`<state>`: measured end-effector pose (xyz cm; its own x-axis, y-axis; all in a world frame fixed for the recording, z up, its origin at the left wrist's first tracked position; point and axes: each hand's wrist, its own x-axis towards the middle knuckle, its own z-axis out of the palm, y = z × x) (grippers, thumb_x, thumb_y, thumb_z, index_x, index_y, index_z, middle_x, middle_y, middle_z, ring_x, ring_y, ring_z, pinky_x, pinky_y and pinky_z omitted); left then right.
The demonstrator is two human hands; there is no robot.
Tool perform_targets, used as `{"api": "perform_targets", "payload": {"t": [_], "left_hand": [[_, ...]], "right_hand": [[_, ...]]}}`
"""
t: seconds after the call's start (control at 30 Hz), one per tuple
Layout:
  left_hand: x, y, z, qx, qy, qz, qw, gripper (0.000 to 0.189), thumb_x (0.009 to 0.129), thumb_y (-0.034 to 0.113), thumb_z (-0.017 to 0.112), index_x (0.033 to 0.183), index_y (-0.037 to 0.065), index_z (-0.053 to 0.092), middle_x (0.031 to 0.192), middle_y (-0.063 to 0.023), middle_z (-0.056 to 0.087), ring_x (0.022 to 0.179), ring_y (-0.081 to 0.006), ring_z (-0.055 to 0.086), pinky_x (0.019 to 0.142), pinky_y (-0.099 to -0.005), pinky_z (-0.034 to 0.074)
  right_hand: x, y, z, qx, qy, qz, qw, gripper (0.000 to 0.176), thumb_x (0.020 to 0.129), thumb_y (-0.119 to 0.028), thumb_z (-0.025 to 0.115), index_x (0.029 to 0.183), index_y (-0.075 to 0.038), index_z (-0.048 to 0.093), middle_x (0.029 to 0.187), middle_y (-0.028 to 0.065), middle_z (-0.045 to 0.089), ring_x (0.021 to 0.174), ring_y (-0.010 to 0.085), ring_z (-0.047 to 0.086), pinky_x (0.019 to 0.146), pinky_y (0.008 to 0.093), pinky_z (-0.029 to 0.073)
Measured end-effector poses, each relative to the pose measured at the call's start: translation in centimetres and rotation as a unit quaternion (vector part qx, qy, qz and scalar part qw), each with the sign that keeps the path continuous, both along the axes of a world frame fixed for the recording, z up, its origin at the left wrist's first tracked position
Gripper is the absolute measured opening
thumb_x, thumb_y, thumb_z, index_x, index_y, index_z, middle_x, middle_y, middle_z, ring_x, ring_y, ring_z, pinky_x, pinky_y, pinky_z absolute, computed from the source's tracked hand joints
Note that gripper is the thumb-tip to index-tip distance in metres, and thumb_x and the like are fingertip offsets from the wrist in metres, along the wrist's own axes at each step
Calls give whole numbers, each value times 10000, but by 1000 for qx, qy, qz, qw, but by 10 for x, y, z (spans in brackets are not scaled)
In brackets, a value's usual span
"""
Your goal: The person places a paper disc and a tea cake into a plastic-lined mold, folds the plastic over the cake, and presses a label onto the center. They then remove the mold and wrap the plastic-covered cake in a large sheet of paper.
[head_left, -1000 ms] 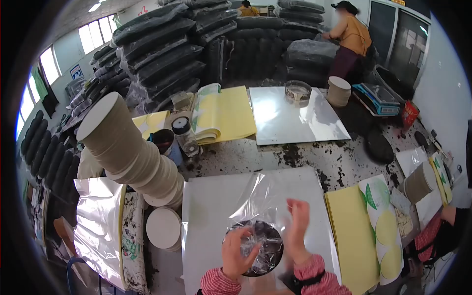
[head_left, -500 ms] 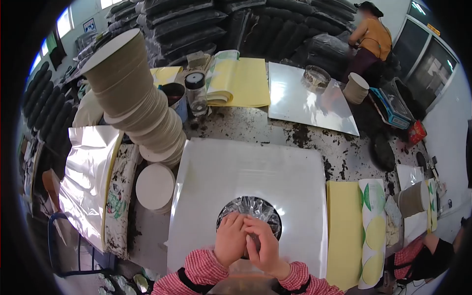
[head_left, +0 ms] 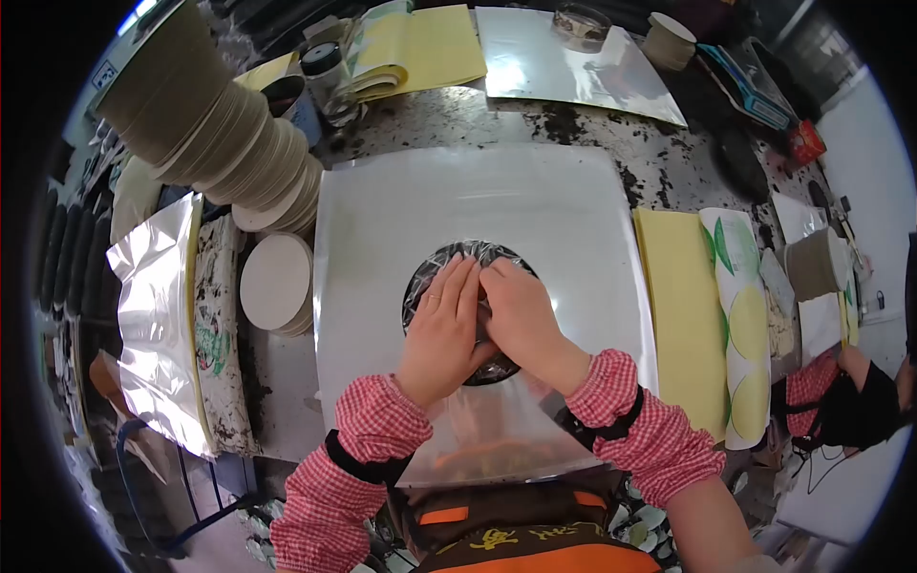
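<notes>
The film-wrapped dark round cake (head_left: 449,256) lies at the middle of the silver sheet (head_left: 478,186), mostly beneath the left hand (head_left: 441,329) and right hand (head_left: 521,320), both pressed flat on it with fingers outstretched, sides touching; a leaning stack of paper discs (head_left: 215,134) stands off the sheet's far-left corner.

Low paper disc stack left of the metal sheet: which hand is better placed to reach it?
Left, likely: left hand sits nearer the paper disc stack; right hand would have to cross it.
</notes>
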<state>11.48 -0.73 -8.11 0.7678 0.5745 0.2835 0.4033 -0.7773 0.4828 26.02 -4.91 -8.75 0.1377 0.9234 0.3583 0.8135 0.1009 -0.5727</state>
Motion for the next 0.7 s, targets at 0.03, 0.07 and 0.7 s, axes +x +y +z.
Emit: {"api": "perform_targets", "payload": {"t": [0.03, 0.07, 0.7], "left_hand": [[0, 0, -1, 14, 20, -4, 1000, 846, 753, 289, 770, 1418, -72, 390, 1473, -222, 408, 1412, -381, 344, 1163, -470, 288], [1, 0, 1, 20, 46, 1, 999, 786, 799, 291, 733, 1417, -64, 402, 1485, -225, 402, 1419, -377, 338, 1167, -471, 275], [10, -8, 14, 15, 125, 24, 992, 693, 845, 327, 680, 1389, -49, 473, 1517, -237, 366, 1423, -423, 311, 1161, -515, 245]], "right_hand": [[6, -5, 7, 4, -4, -6, 1000, 85, 788, -84, 645, 843, -24, 621, 876, 142, 600, 791, 345, 615, 668, 424, 498], [15, -8, 17, -21, 66, 23, 997, 100, 772, -62, 655, 848, -9, 617, 860, 142, 598, 784, 357, 609, 674, 434, 496], [334, -148, -56, 8, -221, -433, 874, 235, 824, -175, 704, 1026, -85, 624, 922, 149, 684, 826, 347, 657, 720, 470, 514]]}}
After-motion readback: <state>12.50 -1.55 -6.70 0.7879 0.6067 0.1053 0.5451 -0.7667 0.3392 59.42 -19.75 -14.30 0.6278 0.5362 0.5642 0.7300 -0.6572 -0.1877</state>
